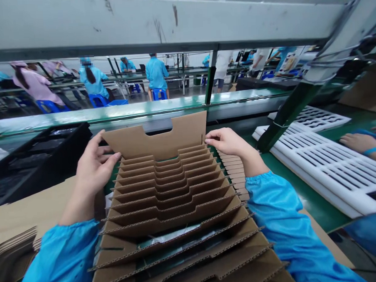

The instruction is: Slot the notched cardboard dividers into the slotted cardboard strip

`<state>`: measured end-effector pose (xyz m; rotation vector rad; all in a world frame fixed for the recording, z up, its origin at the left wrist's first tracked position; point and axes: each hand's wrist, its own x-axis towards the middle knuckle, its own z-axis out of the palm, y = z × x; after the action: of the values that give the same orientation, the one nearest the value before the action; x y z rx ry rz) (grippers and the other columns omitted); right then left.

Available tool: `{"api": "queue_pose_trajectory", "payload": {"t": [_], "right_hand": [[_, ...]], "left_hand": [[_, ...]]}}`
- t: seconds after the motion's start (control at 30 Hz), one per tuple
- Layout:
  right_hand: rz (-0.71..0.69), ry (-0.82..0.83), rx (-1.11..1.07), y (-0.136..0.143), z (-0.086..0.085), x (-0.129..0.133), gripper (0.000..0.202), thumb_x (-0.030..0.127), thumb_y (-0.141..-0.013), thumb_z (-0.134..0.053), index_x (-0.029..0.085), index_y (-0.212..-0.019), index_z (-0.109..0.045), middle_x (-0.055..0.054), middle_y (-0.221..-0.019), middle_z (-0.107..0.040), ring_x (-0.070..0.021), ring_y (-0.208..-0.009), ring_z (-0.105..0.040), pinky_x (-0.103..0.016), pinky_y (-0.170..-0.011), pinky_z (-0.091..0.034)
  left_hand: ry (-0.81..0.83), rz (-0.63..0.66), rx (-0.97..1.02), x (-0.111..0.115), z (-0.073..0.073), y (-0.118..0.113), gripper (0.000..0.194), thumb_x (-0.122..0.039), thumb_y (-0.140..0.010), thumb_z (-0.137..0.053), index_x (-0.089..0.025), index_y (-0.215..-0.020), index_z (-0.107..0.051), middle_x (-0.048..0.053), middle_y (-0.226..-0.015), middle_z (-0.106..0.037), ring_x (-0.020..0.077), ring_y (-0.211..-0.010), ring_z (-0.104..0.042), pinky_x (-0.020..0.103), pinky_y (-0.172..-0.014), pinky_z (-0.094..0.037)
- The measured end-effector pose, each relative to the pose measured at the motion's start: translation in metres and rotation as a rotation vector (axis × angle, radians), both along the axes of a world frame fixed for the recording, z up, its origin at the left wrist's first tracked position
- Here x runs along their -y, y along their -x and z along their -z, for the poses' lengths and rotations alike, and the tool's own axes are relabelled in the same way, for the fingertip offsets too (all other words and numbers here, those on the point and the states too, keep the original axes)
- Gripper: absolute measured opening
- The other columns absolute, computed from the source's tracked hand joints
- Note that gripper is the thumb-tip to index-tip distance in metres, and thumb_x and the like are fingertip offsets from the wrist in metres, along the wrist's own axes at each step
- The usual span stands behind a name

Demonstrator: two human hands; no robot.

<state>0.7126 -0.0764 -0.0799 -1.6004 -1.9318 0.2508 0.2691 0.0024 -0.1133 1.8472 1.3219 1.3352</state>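
Note:
A brown corrugated cardboard divider set (175, 208) with several upright notched panels stands in front of me. The farthest panel (158, 138) rises higher than the others, a notch cut in its top edge. My left hand (94, 168) grips this tall panel's left end, thumb in front. My right hand (227, 141) pinches its right end with the fingertips. Both arms wear blue sleeves. Silvery material shows between the lower panels.
Flat cardboard sheets (25, 210) lie at left beside a black tray (36, 160). White slotted foam trays (326, 160) lie at right, with a co-worker's hand (359, 142) on them. A green post (286, 111) slants up. Several people in blue sit beyond the conveyor (127, 110).

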Motion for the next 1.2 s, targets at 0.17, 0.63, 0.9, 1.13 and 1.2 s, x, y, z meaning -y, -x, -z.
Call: {"api": "queue_pose_trajectory", "payload": {"t": [0.17, 0.63, 0.9, 1.13, 1.2], "right_hand": [[-0.029, -0.251, -0.202, 0.008, -0.006, 0.006, 0.061, 0.025, -0.094, -0.06, 0.023, -0.155, -0.064, -0.009, -0.127, -0.077, -0.0198, -0.084, -0.072, -0.04, -0.089, -0.061], [-0.147, -0.011, -0.037, -0.006, 0.0, 0.003, 0.046, 0.01, -0.093, -0.059, 0.032, -0.122, -0.087, 0.003, -0.126, -0.082, -0.0232, -0.122, -0.076, -0.035, -0.112, -0.059], [-0.148, -0.018, -0.077, 0.002, 0.0, 0.004, 0.039, 0.02, -0.092, -0.062, 0.03, -0.12, -0.088, 0.001, -0.122, -0.083, -0.026, -0.119, -0.077, -0.039, -0.111, -0.06], [-0.123, 0.032, -0.041, 0.005, -0.01, 0.009, 0.031, 0.032, -0.089, -0.066, 0.027, -0.109, -0.088, -0.003, -0.112, -0.085, -0.028, -0.103, -0.081, -0.039, -0.097, -0.066], [-0.171, 0.082, 0.008, 0.006, -0.019, 0.016, 0.031, 0.036, -0.088, -0.066, 0.028, -0.108, -0.088, -0.003, -0.11, -0.085, -0.0286, -0.101, -0.081, -0.04, -0.094, -0.067]], "left_hand": [[-0.179, -0.059, -0.063, 0.006, -0.002, 0.002, 0.089, -0.034, -0.086, -0.077, -0.031, -0.169, -0.047, 0.01, -0.126, -0.077, 0.0255, -0.093, -0.081, 0.045, -0.095, -0.066], [0.126, -0.093, -0.669, 0.023, -0.025, 0.007, 0.064, -0.072, -0.1, -0.047, -0.025, -0.112, -0.089, 0.009, -0.113, -0.087, 0.0441, -0.121, -0.078, 0.047, -0.095, -0.06], [0.075, -0.038, -0.62, 0.028, -0.019, 0.001, 0.063, -0.07, -0.102, -0.046, -0.028, -0.132, -0.083, 0.007, -0.136, -0.081, 0.0381, -0.134, -0.073, 0.041, -0.11, -0.055], [0.022, 0.01, -0.499, 0.032, -0.026, 0.002, 0.058, -0.062, -0.105, -0.045, -0.026, -0.134, -0.08, 0.006, -0.136, -0.081, 0.0328, -0.129, -0.075, 0.039, -0.11, -0.054], [0.044, 0.053, -0.486, 0.036, -0.032, 0.005, 0.059, -0.064, -0.106, -0.046, -0.025, -0.137, -0.078, 0.007, -0.126, -0.084, 0.0319, -0.119, -0.078, 0.038, -0.102, -0.058]]}}
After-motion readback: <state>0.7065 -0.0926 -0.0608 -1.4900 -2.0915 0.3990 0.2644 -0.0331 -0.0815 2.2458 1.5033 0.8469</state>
